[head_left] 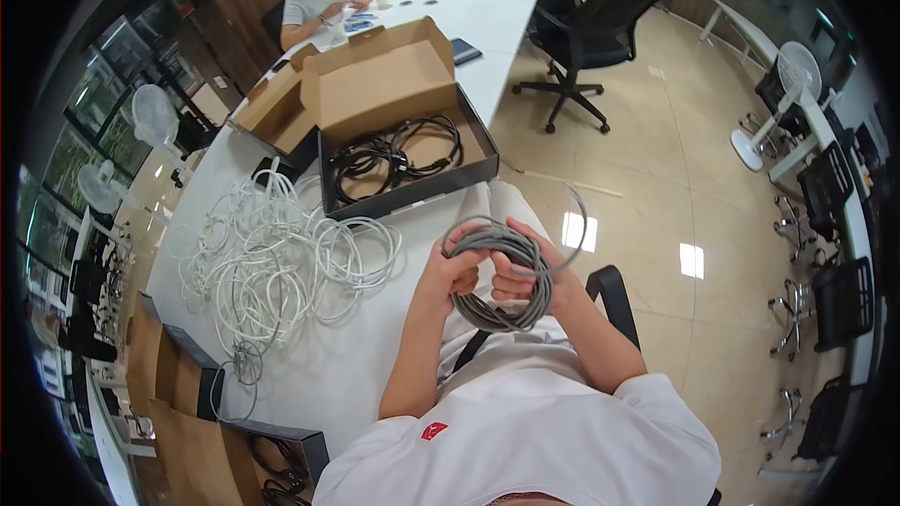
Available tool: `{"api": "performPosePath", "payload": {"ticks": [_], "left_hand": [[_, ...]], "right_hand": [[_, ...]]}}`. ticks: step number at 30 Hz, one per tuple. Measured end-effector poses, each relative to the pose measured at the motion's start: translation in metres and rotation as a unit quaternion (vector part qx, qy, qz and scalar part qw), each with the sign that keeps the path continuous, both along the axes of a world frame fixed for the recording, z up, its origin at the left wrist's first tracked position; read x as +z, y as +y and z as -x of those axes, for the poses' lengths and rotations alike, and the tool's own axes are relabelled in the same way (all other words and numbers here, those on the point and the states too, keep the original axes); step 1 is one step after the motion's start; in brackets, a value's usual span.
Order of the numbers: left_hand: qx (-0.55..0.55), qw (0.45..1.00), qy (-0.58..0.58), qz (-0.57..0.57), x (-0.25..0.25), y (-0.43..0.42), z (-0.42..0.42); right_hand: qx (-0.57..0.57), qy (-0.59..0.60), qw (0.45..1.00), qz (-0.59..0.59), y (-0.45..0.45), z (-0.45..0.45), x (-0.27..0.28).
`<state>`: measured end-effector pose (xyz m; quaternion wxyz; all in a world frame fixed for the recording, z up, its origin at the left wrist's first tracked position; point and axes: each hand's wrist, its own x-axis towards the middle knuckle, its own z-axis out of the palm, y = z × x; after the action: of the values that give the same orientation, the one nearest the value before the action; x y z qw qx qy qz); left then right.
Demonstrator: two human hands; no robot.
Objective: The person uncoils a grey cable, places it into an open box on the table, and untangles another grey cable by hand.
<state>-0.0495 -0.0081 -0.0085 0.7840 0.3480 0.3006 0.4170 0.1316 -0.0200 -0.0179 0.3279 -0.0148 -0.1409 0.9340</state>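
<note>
A grey cable [503, 319] is gathered into a round coil above my lap, with one loose loop arching up at its right. My left hand [457, 274] grips the coil's left side, thumb across the strands. On the right side, my right hand [525, 267] is closed around the same coil, fingers curled inside the ring. To the left on the table lies a tangled heap of white cables [272, 272]. Behind it, an open cardboard box [412, 189] holds coiled black cables [398, 155].
Another open box [272, 117] stands behind the first. A box with black cables [314, 454] is at the lower left, near a small grey cable bundle [247, 363]. The white table [375, 356] runs along my left. Its far end has a seated person [319, 9]. Office chairs [600, 33] stand beyond.
</note>
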Motion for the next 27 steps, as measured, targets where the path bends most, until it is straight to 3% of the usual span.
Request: {"api": "performPosePath", "payload": {"ticks": [8, 10, 17, 22, 26, 27], "left_hand": [[0.095, 0.994, 0.043, -0.012, -0.014, -0.002, -0.008], [0.072, 0.997, 0.011, -0.03, -0.019, 0.0, -0.004], [0.07, 0.995, 0.015, -0.062, -0.015, -0.001, -0.01], [0.055, 0.994, 0.053, -0.076, -0.021, -0.007, -0.012], [0.099, 0.986, 0.079, -0.108, -0.019, -0.007, -0.019], [0.109, 0.984, 0.081, -0.116, -0.014, -0.007, -0.02]], "right_hand": [[-0.022, -0.049, 0.998, -0.035, 0.013, -0.004, -0.006], [-0.037, -0.035, 0.998, -0.035, 0.012, -0.008, -0.012], [-0.075, -0.157, 0.968, -0.181, 0.016, -0.021, -0.015], [-0.168, -0.344, 0.916, -0.123, 0.0, -0.041, -0.009], [-0.206, -0.329, 0.92, -0.057, 0.007, -0.043, -0.023], [-0.205, -0.316, 0.922, -0.086, 0.008, -0.04, -0.018]]}}
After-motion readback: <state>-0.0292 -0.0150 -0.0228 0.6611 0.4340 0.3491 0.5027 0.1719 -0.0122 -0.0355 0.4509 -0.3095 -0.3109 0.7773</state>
